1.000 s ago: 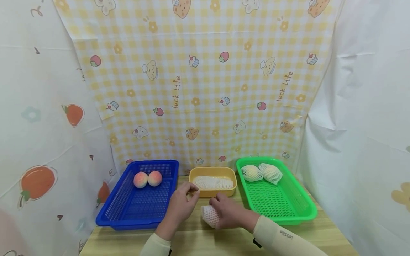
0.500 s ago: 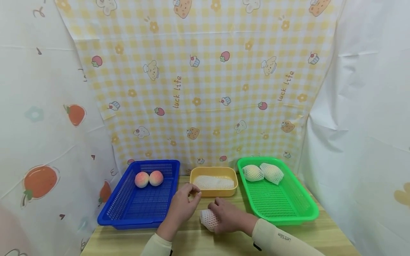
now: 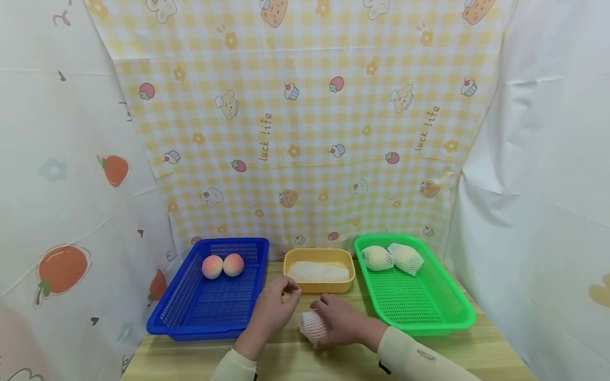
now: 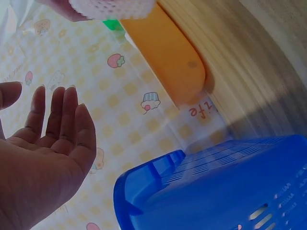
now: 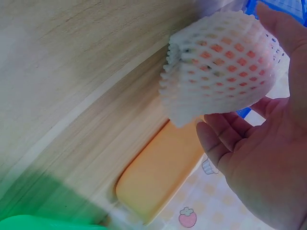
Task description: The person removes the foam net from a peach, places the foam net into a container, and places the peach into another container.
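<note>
My right hand point(image 3: 344, 320) grips a peach point(image 3: 312, 325) wrapped in a white foam net, just above the wooden table. In the right wrist view, pink-orange skin shows through the mesh of the foam net point(image 5: 225, 67), whose loose end sticks out past the fruit. The left hand point(image 3: 275, 306) hovers to the left of the peach, fingers loosely bent and holding nothing. Its bare palm and separated fingers appear in the left wrist view. Behind both hands stands a yellow box point(image 3: 318, 287) containing flat white foam nets point(image 3: 318, 271).
At left, a blue basket point(image 3: 207, 334) holds two bare peaches point(image 3: 212, 267). A green basket point(image 3: 429, 330) on the right contains two net-wrapped fruits point(image 3: 405, 258). Behind the wooden table point(image 3: 305, 365) hangs a checked cloth point(image 3: 305, 121).
The right hand has come slightly nearer the body with the netted peach, which has turned a little. My left hand has hardly moved. The head view has shifted slightly.
</note>
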Motion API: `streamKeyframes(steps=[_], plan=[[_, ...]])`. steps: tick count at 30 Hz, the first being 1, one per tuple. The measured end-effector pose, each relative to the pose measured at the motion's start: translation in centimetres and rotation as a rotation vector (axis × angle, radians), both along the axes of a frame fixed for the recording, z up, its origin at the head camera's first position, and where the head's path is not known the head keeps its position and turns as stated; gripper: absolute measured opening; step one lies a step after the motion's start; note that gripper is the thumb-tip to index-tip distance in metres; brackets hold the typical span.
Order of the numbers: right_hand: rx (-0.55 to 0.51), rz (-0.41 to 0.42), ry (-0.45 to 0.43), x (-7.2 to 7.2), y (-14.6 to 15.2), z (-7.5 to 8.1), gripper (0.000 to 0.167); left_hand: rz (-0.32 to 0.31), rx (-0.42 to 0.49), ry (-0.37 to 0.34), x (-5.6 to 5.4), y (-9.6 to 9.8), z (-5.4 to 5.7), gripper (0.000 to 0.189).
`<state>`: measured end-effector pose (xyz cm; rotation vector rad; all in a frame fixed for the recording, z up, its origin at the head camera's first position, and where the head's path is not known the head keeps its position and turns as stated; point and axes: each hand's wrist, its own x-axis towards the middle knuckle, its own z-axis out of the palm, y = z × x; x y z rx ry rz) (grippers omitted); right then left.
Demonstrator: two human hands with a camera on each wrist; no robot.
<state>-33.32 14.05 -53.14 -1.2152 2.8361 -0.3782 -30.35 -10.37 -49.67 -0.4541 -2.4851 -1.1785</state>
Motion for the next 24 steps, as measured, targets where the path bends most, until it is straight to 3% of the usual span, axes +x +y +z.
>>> streamKeyframes(steps=[5, 12, 16, 24], plan=[[-0.056, -0.039, -0.006, 0.2, 0.5, 0.2, 0.090, -0.024, -0.014, -0.004, -0.1, 0.1, -0.4, 0.006], [-0.298, -0.123, -0.151, 1.0, 2.0, 1.0, 0.092, -0.037, -0.036, -0.019, 0.2, 0.3, -0.9, 0.004], [-0.401, -0.138, -0.176, 1.1, 2.9, 1.2, 0.096, -0.033, -0.036, -0.022, 0.4, 0.2, -1.0, 0.004], [-0.454, -0.158, -0.265, 1.2, 4.0, 0.1, 0.102, -0.022, -0.045, -0.050, 0.6, 0.1, -1.3, 0.006]])
